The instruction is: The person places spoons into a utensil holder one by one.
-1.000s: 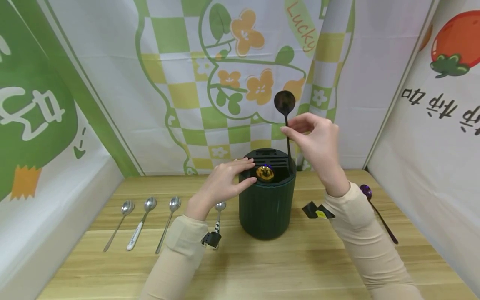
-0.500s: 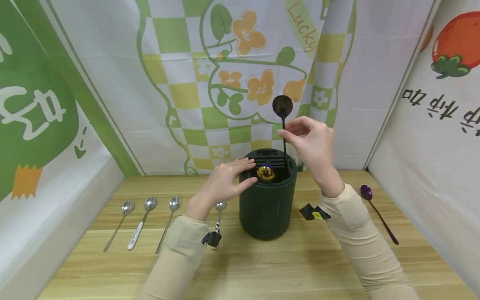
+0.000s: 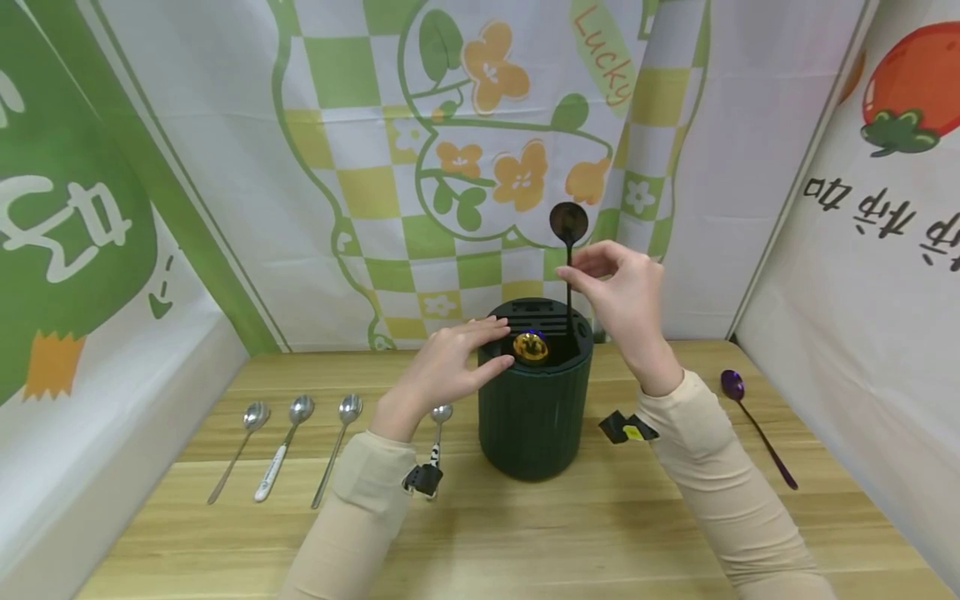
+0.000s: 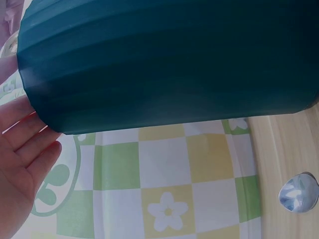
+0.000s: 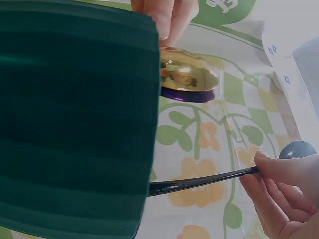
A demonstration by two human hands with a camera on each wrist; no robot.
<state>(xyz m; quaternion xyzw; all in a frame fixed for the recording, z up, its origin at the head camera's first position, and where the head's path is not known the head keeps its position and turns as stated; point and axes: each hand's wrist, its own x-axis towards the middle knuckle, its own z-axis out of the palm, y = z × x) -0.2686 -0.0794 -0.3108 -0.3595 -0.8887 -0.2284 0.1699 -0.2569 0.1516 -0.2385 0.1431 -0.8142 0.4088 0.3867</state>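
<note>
Standing at the centre of the head view is the dark green holder point(image 3: 535, 417), a ribbed round tub set toward the back of the wooden table point(image 3: 525, 533), with a broad strip of bare wood open below it in the lower part of the frame. To its left, four spoons lie in a row: a plain silver spoon point(image 3: 238, 448), a white-handled spoon point(image 3: 282, 444), another silver spoon point(image 3: 336, 446), and a fourth spoon point(image 3: 437, 429) partly tucked behind the left sleeve. Off at the right, near the fabric wall, a purple spoon point(image 3: 753, 423) lies well apart from the holder.

The black spoon point(image 3: 568, 258) stands nearly upright, bowl at the top, its handle running down into the right side of the holder's slotted top. It is slim, dark and glossy; in the right wrist view the handle point(image 5: 199, 182) enters the holder's rim. A gold spoon bowl point(image 3: 530, 347) shows in the holder's mouth, with what looks like a purple one just under it in the right wrist view, though that is hard to make out.

The right hand point(image 3: 626, 292) pinches the black spoon's handle just below the bowl, fingertips closed narrowly on it. The left hand point(image 3: 450, 362) lies with fairly straight fingers across the holder's left rim, thumb against the side.
</note>
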